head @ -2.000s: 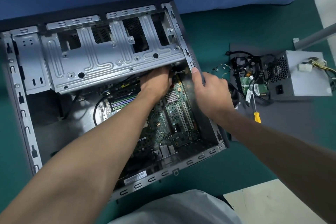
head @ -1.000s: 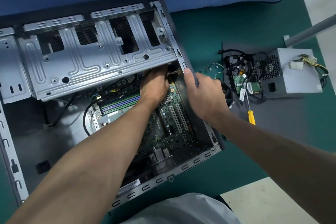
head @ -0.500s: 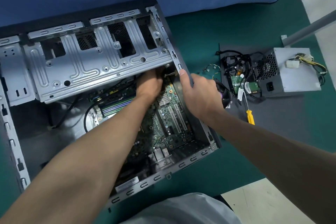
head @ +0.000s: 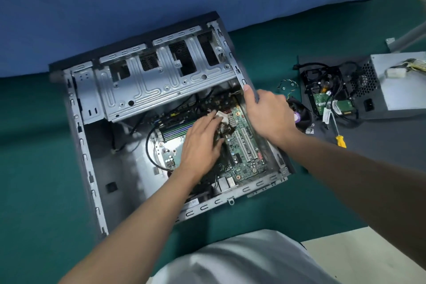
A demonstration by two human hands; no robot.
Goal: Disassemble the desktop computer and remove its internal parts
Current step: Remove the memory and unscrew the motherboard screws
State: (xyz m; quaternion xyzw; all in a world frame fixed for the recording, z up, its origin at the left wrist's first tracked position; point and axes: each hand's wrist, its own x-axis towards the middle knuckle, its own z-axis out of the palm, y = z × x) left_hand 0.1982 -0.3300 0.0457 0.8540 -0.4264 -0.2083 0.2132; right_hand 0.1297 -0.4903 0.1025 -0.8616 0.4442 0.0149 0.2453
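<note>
The open computer case [head: 76, 108] fills the middle of the frame, its metal cage [head: 161, 83] overhanging the top of the green board [head: 244, 157]; bare case floor lies at lower left. The left hand [head: 200, 143], over the board, pinches a white plug [head: 222, 117]. The right hand [head: 269, 115] grips the case's right wall, beside the board

left hand [head: 202, 143]: bare | right hand [head: 269, 115]: bare | forearms [head: 147, 214]: bare | worn: pale grey-white garment [head: 242, 263]
</note>
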